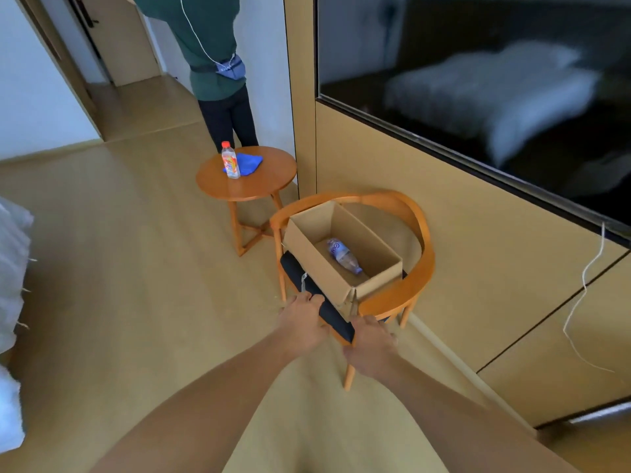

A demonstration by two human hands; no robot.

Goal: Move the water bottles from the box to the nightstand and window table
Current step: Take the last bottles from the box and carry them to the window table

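Note:
An open cardboard box (309, 247) rests on a wooden chair (406, 295) with a black seat cushion. Inside the box lies one water bottle (343, 256) with a purple label, on its side. A second bottle (230, 161) with a red cap and orange label stands upright on the round wooden table (269, 186) beyond the chair. My left hand (300, 319) grips the front edge of the black cushion. My right hand (370, 346) holds the chair's front corner near its leg.
A blue cloth (249, 162) lies on the round table beside the bottle. Another person (211, 56) in a green top stands behind the table. A wall-mounted dark screen (478, 90) and wooden panel are at right, white bedding (12, 268) at far left, and a white cable (584, 302) hangs down.

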